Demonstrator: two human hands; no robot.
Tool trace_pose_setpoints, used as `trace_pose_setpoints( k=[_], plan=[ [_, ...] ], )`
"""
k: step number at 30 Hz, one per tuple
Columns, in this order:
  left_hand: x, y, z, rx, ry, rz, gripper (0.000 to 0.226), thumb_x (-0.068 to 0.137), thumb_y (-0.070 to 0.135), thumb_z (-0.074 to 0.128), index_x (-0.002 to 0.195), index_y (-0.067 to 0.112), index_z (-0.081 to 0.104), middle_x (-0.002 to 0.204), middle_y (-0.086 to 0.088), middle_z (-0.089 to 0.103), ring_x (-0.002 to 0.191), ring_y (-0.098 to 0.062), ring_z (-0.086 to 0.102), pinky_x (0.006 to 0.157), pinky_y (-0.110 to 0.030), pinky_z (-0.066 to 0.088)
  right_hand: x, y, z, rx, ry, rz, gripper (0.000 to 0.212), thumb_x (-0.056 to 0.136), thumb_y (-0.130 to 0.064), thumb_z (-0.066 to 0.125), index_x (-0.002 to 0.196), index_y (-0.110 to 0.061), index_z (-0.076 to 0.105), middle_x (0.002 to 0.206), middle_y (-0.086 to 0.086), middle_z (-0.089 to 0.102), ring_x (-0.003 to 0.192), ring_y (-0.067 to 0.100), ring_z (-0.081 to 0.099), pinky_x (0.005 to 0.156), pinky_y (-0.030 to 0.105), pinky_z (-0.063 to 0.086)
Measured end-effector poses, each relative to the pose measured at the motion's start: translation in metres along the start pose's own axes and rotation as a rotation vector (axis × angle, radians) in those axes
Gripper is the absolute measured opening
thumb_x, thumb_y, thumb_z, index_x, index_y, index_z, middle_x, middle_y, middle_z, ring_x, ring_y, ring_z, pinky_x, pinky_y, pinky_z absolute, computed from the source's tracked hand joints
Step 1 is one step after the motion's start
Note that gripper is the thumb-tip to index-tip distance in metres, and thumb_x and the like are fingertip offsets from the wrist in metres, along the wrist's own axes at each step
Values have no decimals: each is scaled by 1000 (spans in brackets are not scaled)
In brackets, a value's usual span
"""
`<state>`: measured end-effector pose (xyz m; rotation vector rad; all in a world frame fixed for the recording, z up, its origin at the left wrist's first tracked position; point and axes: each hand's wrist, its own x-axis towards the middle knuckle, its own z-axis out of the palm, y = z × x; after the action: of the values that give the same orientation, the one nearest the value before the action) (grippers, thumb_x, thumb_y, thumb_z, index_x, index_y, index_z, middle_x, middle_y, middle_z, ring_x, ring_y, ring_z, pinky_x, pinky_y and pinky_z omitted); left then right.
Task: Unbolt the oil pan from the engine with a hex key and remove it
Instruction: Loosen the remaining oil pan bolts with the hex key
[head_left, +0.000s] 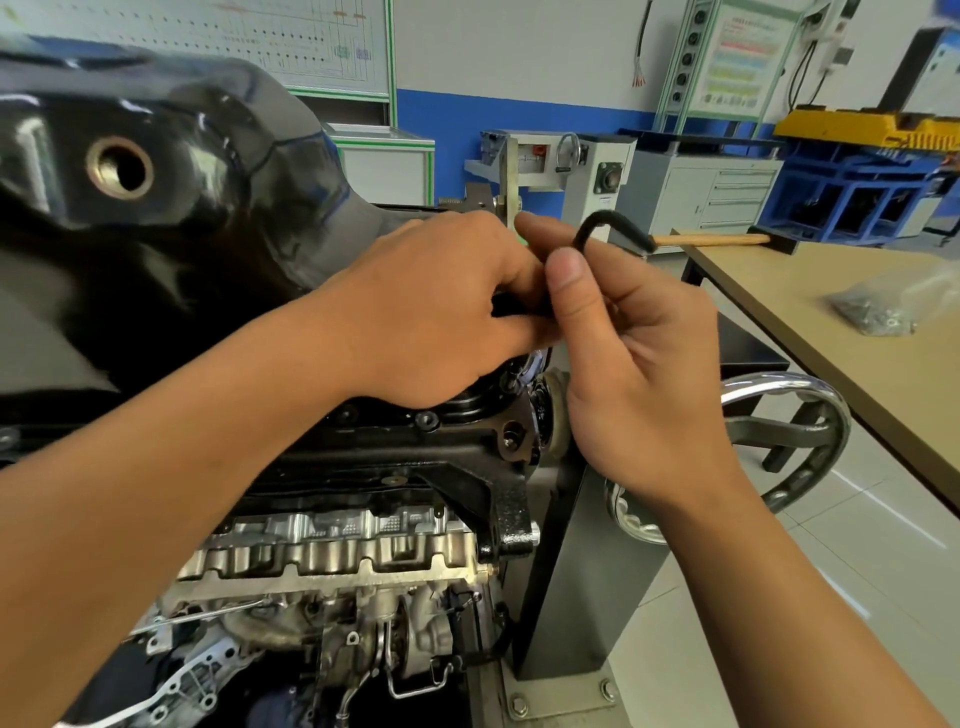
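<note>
The glossy black oil pan (171, 208) sits on top of the upturned engine (353, 545), with a brass drain hole at its upper left. A black hex key (610, 226) stands over the pan's right end, its bent arm pointing right. My right hand (634, 364) pinches the key's shaft between thumb and fingers. My left hand (441, 306) curls round the lower part of the key, hiding its tip and the bolt beneath. Two flange bolts (426, 420) show just below my left hand.
The engine hangs on a grey stand (571, 597) with a chrome handwheel (789, 441) at the right. A tan workbench (857, 332) at the right carries a wooden-handled hammer (717, 240) and a clear bag of hardware (878, 312). Cabinets and blue racks line the back wall.
</note>
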<state>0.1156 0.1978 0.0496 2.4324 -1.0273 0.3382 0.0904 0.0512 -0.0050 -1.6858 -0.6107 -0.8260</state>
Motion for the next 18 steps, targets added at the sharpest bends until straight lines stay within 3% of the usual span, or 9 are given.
trace_pose_setpoints(
  k=[3, 5, 8, 12, 15, 18],
  plan=[
    [-2, 3, 4, 16, 109, -36, 21, 72, 58, 52, 69, 45, 67, 73, 15, 70, 75, -2, 64, 68, -29, 47, 0, -1, 0, 7, 26, -10, 22, 99, -15, 59, 121, -17, 65, 111, 0, 74, 108, 12, 69, 94, 39, 56],
    [-3, 4, 8, 52, 207, -77, 27, 66, 62, 53, 69, 39, 67, 70, 14, 68, 69, -2, 61, 62, -28, 44, 0, -2, 0, 16, 104, -35, 21, 94, -12, 68, 114, -14, 70, 101, -4, 75, 97, 11, 73, 87, 34, 58],
    [-2, 2, 9, 86, 217, -82, 38, 70, 64, 53, 83, 34, 73, 77, 15, 72, 72, 0, 63, 70, -31, 52, 0, -1, -2, 52, 113, -25, 19, 95, -6, 65, 113, -4, 71, 97, -1, 76, 92, 9, 74, 82, 26, 57],
    [-1, 0, 0, 26, -15, -3, 31, 85, 51, 52, 94, 31, 74, 92, 12, 74, 92, -8, 68, 86, -42, 53, 0, 0, -6, -5, -4, -6, 25, 104, -8, 50, 120, -5, 67, 102, 1, 74, 99, 9, 71, 85, 23, 55],
    [-1, 0, 1, -4, 34, -22, 31, 81, 52, 56, 86, 28, 75, 82, 10, 73, 82, -8, 68, 79, -40, 54, 0, -2, -6, -19, -52, 5, 28, 105, -12, 46, 121, -4, 68, 106, 3, 74, 104, 10, 69, 88, 26, 55],
    [-2, 2, 7, 64, 158, -59, 30, 71, 64, 54, 79, 39, 69, 77, 17, 69, 71, 0, 62, 67, -35, 51, 0, -4, -3, 10, 44, -22, 22, 99, -11, 60, 118, -7, 69, 101, -2, 75, 98, 8, 72, 84, 24, 56]
  ],
)
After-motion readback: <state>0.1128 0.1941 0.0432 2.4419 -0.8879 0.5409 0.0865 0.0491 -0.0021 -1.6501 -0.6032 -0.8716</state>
